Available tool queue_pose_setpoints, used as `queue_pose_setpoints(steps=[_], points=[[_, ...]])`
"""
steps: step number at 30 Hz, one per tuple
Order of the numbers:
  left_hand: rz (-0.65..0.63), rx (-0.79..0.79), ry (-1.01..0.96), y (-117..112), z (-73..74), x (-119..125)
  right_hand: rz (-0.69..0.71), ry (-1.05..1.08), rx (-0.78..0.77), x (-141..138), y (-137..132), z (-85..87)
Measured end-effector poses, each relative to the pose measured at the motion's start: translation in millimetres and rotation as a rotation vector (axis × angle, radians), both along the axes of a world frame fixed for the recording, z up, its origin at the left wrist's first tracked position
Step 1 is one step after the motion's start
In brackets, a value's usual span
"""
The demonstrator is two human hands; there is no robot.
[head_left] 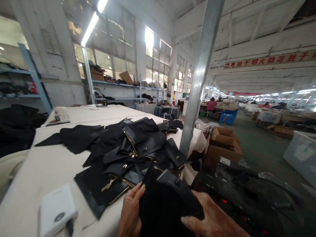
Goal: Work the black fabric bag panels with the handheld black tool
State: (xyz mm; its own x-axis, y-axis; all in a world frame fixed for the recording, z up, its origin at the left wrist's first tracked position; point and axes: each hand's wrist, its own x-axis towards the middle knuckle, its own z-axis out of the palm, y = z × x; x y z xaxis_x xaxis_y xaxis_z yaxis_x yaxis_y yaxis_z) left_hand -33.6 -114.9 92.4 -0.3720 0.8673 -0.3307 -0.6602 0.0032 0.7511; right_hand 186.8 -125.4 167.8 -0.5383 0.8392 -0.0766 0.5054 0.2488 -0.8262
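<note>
A black fabric bag piece (160, 204) with a smooth leather-like flap (180, 187) is held up at the near edge of the table. My left hand (132, 209) pinches its left edge between thumb and fingers. On the other side my right hand (207, 214) grips it, thumb in front and fingers partly hidden behind. Just beyond lies a heap of similar black pieces (148, 141), several with gold zippers and small gold horseshoe-shaped fittings. A gold zipper pull (108, 184) hangs on one piece close to my left hand.
A white box-shaped device (58, 209) with a dark cable sits on the pale-covered table (61, 168) at near left. A metal post (199, 79) rises at the table's right edge. Cardboard boxes (224, 144) and a dark machine (242, 191) stand to the right. A person (211, 104) sits farther off.
</note>
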Motion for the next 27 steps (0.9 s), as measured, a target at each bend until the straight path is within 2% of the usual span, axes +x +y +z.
queue_pose_setpoints(steps=[5,9,12,14,16,21,24,27], points=[[-0.121,0.105,-0.032,-29.5,-1.2,9.7,0.102,0.038,-0.018,-9.8,-23.8,7.7],[-0.235,0.186,-0.025,-42.8,-10.4,18.2,0.154,0.07,-0.062,-18.5,-21.5,-2.3],[-0.189,0.16,-0.098,-48.0,-18.9,17.1,0.108,0.109,-0.023,-21.4,-9.1,-8.9],[-0.136,0.116,-0.145,-48.4,-24.4,10.9,0.061,0.14,0.019,-19.9,-1.1,-8.7],[-0.138,0.107,-0.194,-46.6,-29.3,2.8,0.055,0.144,0.038,-16.4,2.0,-6.2],[-0.192,0.148,-0.267,-41.9,-33.8,-4.5,0.149,0.109,-0.041,-13.0,-14.3,-7.4],[-0.22,0.158,-0.222,-45.8,-33.9,1.8,0.215,0.106,-0.099,-20.3,-20.7,-15.2],[-0.237,0.173,-0.142,-52.5,-33.6,5.6,0.244,0.103,-0.115,-27.9,-16.2,-19.1]])
